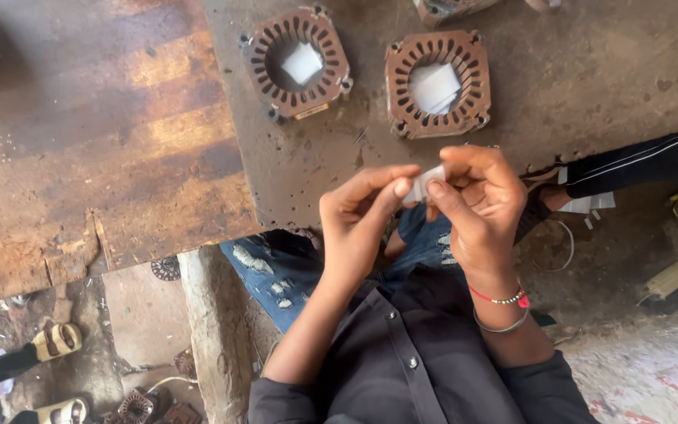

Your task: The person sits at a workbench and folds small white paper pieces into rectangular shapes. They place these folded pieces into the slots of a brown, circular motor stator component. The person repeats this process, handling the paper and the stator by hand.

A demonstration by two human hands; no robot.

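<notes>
Both hands meet just below the table edge (pixel 276 212), pinching a small white paper strip (pixel 425 182). Its long axis runs roughly left to right, tilted slightly upward. Left hand (pixel 359 224) and right hand (pixel 476 204) each clamp thumb and fingertips on one end.

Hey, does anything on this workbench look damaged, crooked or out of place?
Mostly wear: the metal bench top is stained and pitted, and the wooden board beside it is chipped at its near edge. The two slotted stator cores sit flat. Both hands pinch a white paper strip.
</notes>
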